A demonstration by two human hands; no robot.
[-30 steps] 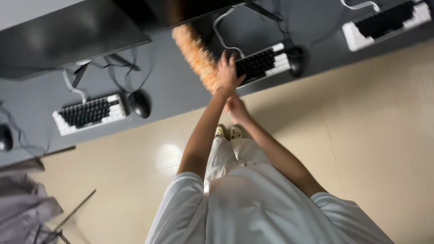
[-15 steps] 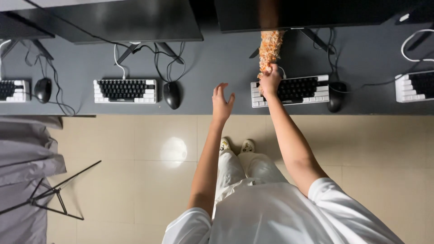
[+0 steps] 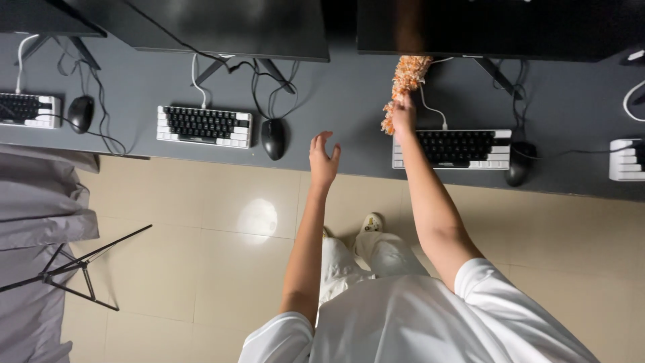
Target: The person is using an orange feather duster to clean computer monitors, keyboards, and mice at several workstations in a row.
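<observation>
My right hand [image 3: 403, 115] grips an orange fluffy duster [image 3: 406, 77] and holds it over the grey desk [image 3: 342, 101], just left of a black and white keyboard [image 3: 455, 148]. The duster's head reaches up to the lower edge of a dark monitor [image 3: 497, 27]. My left hand [image 3: 323, 158] hovers empty with fingers spread above the desk's front edge, between a black mouse [image 3: 273, 138] and that keyboard.
A second keyboard [image 3: 204, 126] lies left of the mouse, and a third keyboard [image 3: 27, 110] with its mouse [image 3: 80, 112] is at far left. Another mouse [image 3: 519, 163] sits right of my keyboard. Cables trail under the monitors. A grey cloth [image 3: 37, 215] and tripod legs [image 3: 74, 265] stand on the tiled floor.
The view has swung so the desk lies level. My right hand has carried the duster from over the keyboard to the monitor's edge. My left hand let go of the right wrist and opened.
</observation>
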